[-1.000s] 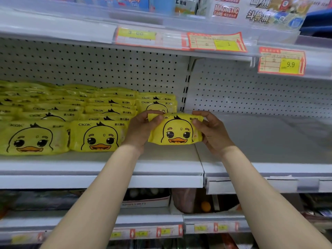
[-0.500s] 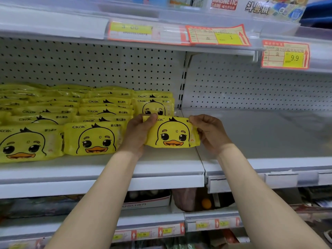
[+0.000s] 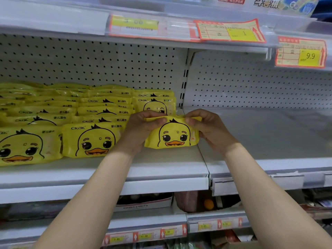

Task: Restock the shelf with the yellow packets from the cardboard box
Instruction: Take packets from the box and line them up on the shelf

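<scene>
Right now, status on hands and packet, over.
Left hand and right hand pinch the yellow packet by its top edge. Packet upright over the shelf, right of the front row. Nothing in the way.

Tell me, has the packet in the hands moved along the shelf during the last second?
Yes, slightly left. The held packet earlier reached well past the shelf seam; now its right end barely crosses it.

White shelf [image 3: 161, 164], yellow packets [image 3: 97, 139] apparently stacked
</scene>
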The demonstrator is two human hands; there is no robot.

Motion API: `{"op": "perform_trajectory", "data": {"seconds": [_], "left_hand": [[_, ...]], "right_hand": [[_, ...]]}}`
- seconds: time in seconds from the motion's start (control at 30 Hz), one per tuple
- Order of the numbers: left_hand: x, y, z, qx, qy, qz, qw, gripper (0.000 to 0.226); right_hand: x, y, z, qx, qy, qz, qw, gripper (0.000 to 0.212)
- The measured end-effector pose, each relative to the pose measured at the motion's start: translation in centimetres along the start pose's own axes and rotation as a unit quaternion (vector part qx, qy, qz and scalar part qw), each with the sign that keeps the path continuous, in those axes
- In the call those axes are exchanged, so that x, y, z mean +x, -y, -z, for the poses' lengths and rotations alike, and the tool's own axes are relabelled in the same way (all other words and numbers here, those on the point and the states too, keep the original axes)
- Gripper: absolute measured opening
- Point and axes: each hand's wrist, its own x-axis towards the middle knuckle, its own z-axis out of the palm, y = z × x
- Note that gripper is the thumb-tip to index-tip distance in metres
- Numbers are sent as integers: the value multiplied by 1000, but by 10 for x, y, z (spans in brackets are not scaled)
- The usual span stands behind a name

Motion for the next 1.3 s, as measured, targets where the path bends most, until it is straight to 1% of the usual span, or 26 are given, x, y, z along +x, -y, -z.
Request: {"op": "perform_trajectory", "data": {"seconds": [0.07, 0.13, 0.2, 0.3, 0.37, 0.47, 0.6, 0.7, 0.77, 0.83, 0.9, 0.93, 1.07, 1.13, 1.2, 1.23, 1.3], "left_hand": [[0, -2, -1, 3, 5, 8, 1000, 15], [1, -6, -1, -4, 9, 32, 999, 11], [3, -11, 1, -20, 14, 63, 998, 10], [7, -17, 2, -29, 16, 86, 996, 10], [9, -19, 3, -28, 9, 87, 996, 11], [11, -24, 4, -25, 5, 84, 996, 12], [11, -34, 3, -19, 7, 81, 997, 14], [15, -41, 3, -3, 0, 62, 998, 15], [22, -45, 5, 16, -5, 51, 999, 18], [31, -48, 9, 40, -6, 45, 998, 17], [43, -51, 13, 90, 11, 33, 995, 14], [49, -54, 16, 132, 24, 20, 991, 16], [71, -67, 24, 311, 67, -38, 947, 32], [81, -70, 25, 401, 93, -47, 910, 46], [90, -67, 26, 494, 108, -49, 861, 63], [94, -63, 27, 525, 110, -50, 843, 69], [103, -54, 29, 557, 114, -58, 821, 74]], "right_hand": [[2, 0, -2, 5, -20, -7, 1000, 15], [5, 0, -5, 44, -40, -19, 998, 20], [7, 0, -7, 81, -46, -29, 995, 16], [12, 2, -11, 91, -43, -32, 994, 17], [15, 2, -11, 96, -40, -30, 994, 17], [19, 2, -9, 131, -29, -20, 991, 9], [25, 1, -7, 154, -26, -16, 988, 20], [31, 0, -7, 161, -19, -18, 987, 26], [34, 3, -5, 137, -2, -23, 990, 36], [38, 4, -5, 72, 14, -34, 997, 43], [44, 4, -6, 28, 7, -39, 999, 43], [47, 5, -7, 20, -5, -41, 999, 41], [62, 5, -12, 32, -32, -51, 998, 33], [70, 1, -15, 34, -38, -57, 997, 32], [78, -3, -17, 24, -50, -56, 997, 33], [81, -5, -19, 18, -56, -53, 997, 33], [88, -10, -22, -5, -64, -48, 997, 35]]}}
